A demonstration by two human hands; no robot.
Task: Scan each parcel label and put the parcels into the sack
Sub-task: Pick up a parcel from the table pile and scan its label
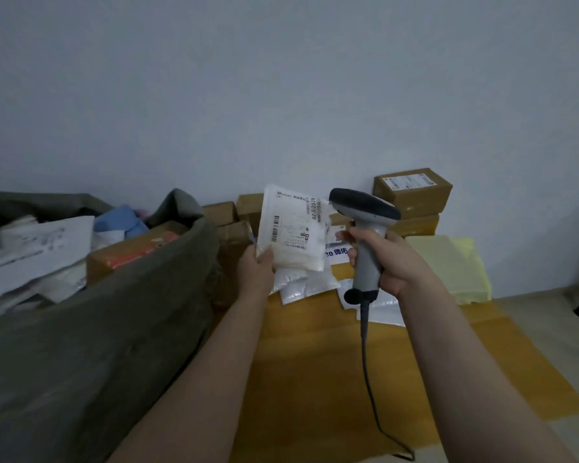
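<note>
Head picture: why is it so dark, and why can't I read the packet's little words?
Head view: the light is dim and flat, with no glare; the packet in the left hand is slightly soft, so only its barcode and big digits show; the sack at the left edge is blurrier.

L hand (255, 269) holds parcel (293, 228); R hand (386, 259) grips scanner (365, 228).

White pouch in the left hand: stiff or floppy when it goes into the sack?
Probably floppy: the white pouch bulges softly above the left hand. Likely light, since a grip on one corner holds it upright. Its film looks smooth, so maybe slippery.
</note>
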